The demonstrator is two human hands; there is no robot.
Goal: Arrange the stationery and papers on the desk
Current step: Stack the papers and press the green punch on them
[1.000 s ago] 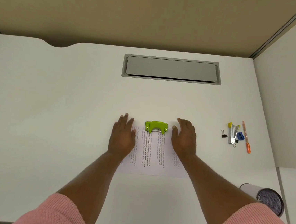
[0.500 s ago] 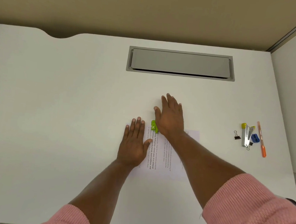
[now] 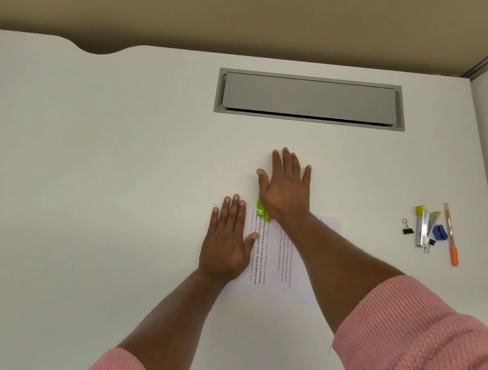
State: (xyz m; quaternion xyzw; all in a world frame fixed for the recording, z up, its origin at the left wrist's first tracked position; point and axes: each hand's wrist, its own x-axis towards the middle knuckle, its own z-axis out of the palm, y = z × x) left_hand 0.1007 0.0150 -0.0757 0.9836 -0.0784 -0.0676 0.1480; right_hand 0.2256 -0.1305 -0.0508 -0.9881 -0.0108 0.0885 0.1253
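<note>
Bright, even light from overhead, with only faint soft shadows beside the fingers [image 3: 286, 162] on the white desk [image 3: 89, 170]. No glare. Its far edge bows, perhaps from the wide lens. Print below the fingers is slightly soft.

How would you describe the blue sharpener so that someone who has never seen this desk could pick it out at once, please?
Start at the grey hatch set into the white desk, then look toward the desk's right edge, where a small cluster of stationery lies. The blue sharpener sits in it between the silver stapler and the orange pen. It is the only blue piece, short and blocky beside those long thin ones.
</note>
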